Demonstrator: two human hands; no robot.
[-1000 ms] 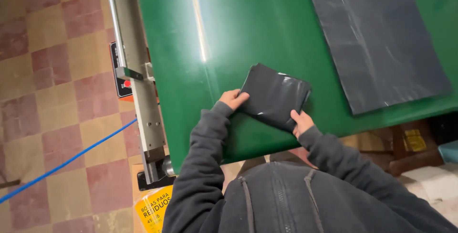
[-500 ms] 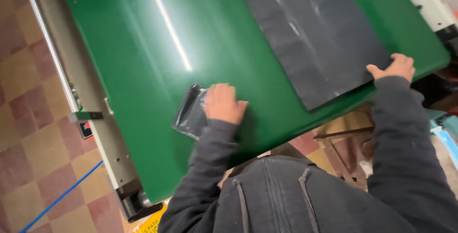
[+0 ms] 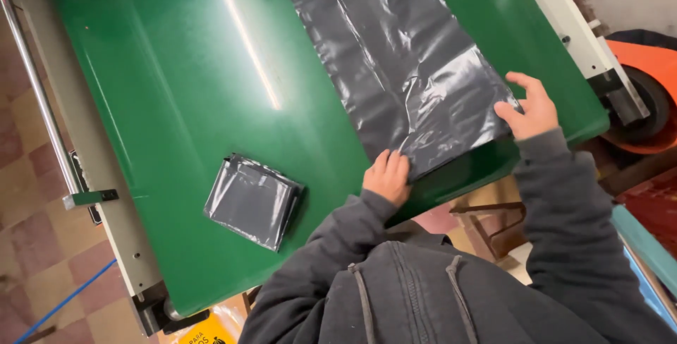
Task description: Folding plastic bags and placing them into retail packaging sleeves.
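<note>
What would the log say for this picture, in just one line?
left hand: on near edge of flat black bag | right hand: on bag's near right corner | folded black bag: lies apart on green table

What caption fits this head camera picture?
Both hands, left and right, press a flat black plastic bag on a green table.

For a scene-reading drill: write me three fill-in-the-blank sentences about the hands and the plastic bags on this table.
1. Both hands rest on the near edge of the flat black bag, which lies on a ____ table.
2. The folded bag lies nearer the ____ hand.
3. The right hand presses the flat bag's near ____ corner.
Missing words: green; left; right
</note>
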